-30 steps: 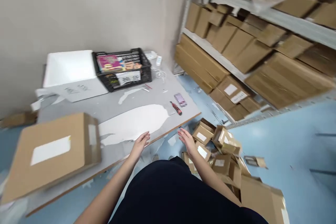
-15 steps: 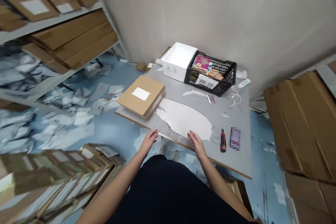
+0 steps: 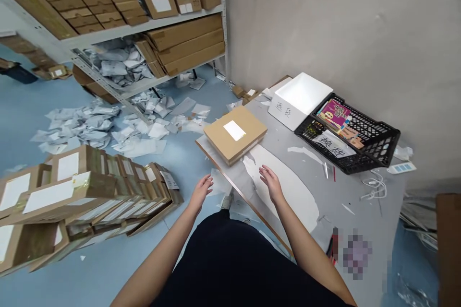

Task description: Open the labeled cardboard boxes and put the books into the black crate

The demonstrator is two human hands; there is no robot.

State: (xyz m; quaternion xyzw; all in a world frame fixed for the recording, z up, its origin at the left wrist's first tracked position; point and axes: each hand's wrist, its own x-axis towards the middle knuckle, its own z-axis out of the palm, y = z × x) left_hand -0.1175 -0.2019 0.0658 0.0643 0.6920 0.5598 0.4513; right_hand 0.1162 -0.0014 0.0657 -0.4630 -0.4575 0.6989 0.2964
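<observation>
My left hand (image 3: 201,192) is held out in the air just off the table's front edge, its fingers stretched and nothing in it. Over the white worn patch (image 3: 288,187) on the grey tabletop (image 3: 363,230) hovers my right hand (image 3: 271,183), also empty with fingers apart. Beyond both hands, a closed flat cardboard box (image 3: 248,122) with a white label lies at the table's left corner; neither hand touches it. A red and black utility knife (image 3: 333,244) is partly hidden by my right forearm, beside a blurred-out purple item (image 3: 356,254).
At the table's back stand a white foam box (image 3: 288,105) and a black crate (image 3: 382,146) holding books. A white cable (image 3: 374,184) lies to the right. Labelled cartons (image 3: 90,187) are stacked on the floor at left, before a loaded shelf (image 3: 180,21) and scattered grey packets (image 3: 86,124).
My view has swung left, so the table and box appear further right and more of the shelf shows. Both hands stay raised and empty, now closer to the box.
</observation>
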